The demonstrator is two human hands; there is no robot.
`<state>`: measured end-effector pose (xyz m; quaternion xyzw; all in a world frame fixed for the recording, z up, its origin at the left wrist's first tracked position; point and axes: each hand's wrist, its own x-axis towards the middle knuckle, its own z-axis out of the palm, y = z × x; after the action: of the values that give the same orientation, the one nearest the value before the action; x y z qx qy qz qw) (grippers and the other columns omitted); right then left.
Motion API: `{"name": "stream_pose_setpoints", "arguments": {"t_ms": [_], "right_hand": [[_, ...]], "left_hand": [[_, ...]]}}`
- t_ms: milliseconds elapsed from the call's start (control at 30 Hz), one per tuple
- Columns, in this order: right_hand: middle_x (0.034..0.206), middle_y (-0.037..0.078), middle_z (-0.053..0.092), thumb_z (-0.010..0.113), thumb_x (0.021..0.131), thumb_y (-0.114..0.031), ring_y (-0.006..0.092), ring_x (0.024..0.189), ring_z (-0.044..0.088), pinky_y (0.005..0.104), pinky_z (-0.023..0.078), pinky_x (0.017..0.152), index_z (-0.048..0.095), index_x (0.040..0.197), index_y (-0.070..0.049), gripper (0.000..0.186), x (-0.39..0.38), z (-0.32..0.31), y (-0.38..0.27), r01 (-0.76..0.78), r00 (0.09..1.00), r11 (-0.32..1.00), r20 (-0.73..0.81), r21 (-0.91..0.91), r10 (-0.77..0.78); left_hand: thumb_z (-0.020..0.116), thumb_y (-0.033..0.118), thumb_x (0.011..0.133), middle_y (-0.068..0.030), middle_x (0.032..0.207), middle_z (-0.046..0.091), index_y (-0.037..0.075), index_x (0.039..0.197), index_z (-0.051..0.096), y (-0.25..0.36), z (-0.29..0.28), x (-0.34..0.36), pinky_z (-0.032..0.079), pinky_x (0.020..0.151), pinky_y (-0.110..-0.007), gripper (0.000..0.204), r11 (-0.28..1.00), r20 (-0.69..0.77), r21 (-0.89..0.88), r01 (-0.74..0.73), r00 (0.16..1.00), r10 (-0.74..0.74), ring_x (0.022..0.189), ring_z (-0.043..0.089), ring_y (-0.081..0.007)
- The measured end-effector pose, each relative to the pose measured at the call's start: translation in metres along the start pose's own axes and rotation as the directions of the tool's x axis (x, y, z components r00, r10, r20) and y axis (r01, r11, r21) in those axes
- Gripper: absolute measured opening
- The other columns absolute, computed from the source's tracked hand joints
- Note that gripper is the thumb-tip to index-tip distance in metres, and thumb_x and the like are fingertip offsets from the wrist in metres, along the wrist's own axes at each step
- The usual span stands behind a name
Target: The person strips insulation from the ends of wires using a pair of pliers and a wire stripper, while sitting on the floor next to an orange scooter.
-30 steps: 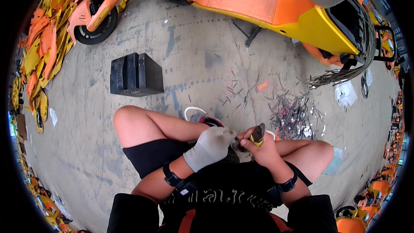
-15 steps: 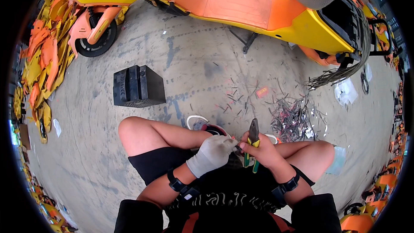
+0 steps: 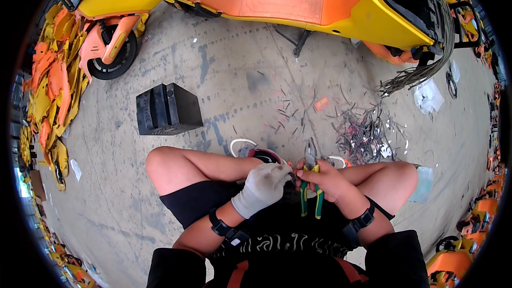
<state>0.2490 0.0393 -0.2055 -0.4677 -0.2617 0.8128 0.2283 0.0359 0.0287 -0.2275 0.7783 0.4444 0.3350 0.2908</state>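
What the left hand (image 3: 261, 188) pinches is unclear.

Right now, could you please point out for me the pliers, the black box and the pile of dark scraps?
Pliers (image 3: 310, 157): head view, on the grey metal part.
Black box (image 3: 170, 111): head view, middle of its body.
Pile of dark scraps (image 3: 361, 134): head view, its dense part.

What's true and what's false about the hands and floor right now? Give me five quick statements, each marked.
1. The right hand holds the pliers. True.
2. The left hand is bare. False: it wears a pale glove.
3. The black box stands left of the scraps. True.
4. The scooter is all green. False: it is yellow and orange.
5. The pliers' handles show green. True.
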Motion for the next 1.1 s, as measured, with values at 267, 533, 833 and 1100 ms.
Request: {"name": "stream_pose_setpoints", "arguments": {"t_ms": [267, 533, 833, 1100], "right_hand": [[0.087, 0.002, 0.063, 0.067, 0.096, -0.011, 0.0134, 0.076, 0.065, 0.0238, 0.046, 0.062, 0.059, 0.105, -0.006, 0.013, 0.003, 0.001, 0.013, 0.081, 0.997, 0.993, 0.019, -0.085, -0.080], [0.083, 0.000, 0.059, 0.066, 0.098, -0.011, 0.0095, 0.078, 0.058, 0.0270, 0.048, 0.071, 0.056, 0.100, -0.004, 0.012, 0.000, 0.023, 0.016, 0.246, 0.950, 0.893, -0.088, -0.377, -0.299], [0.089, 0.002, 0.061, 0.067, 0.098, -0.014, 0.0120, 0.085, 0.057, 0.0289, 0.050, 0.079, 0.056, 0.106, -0.002, 0.019, 0.005, 0.012, 0.017, 0.317, 0.932, 0.885, -0.062, -0.341, -0.358], [0.126, 0.011, 0.062, 0.059, 0.093, 0.005, 0.0194, 0.123, 0.056, 0.0346, 0.043, 0.105, 0.036, 0.147, 0.001, 0.059, 0.001, 0.003, 0.017, 0.328, 0.944, 0.907, 0.063, -0.263, -0.323]], "left_hand": [[0.068, 0.005, 0.082, -0.0133, 0.074, 0.064, 0.005, 0.093, 0.066, 0.003, 0.002, 0.002, 0.050, 0.059, -0.043, 0.011, 0.999, -0.049, -0.037, 0.027, 0.998, -0.029, 0.068, 0.064, -0.0358], [0.066, 0.003, 0.082, -0.0155, 0.074, 0.065, 0.004, 0.092, 0.066, 0.006, 0.004, -0.002, 0.050, 0.060, -0.044, 0.010, 0.994, 0.004, -0.019, 0.107, 0.994, -0.106, 0.068, 0.064, -0.0375], [0.062, 0.005, 0.090, -0.0163, 0.085, 0.069, 0.003, 0.102, 0.068, 0.005, -0.002, 0.005, 0.055, 0.069, -0.040, 0.013, 0.972, -0.052, -0.159, 0.175, 0.981, -0.185, 0.076, 0.068, -0.0364], [0.063, 0.006, 0.091, -0.0154, 0.091, 0.069, 0.002, 0.103, 0.066, 0.000, -0.014, 0.009, 0.055, 0.073, -0.041, 0.013, 0.978, -0.089, -0.106, 0.181, 0.978, -0.191, 0.083, 0.067, -0.0359]]}}
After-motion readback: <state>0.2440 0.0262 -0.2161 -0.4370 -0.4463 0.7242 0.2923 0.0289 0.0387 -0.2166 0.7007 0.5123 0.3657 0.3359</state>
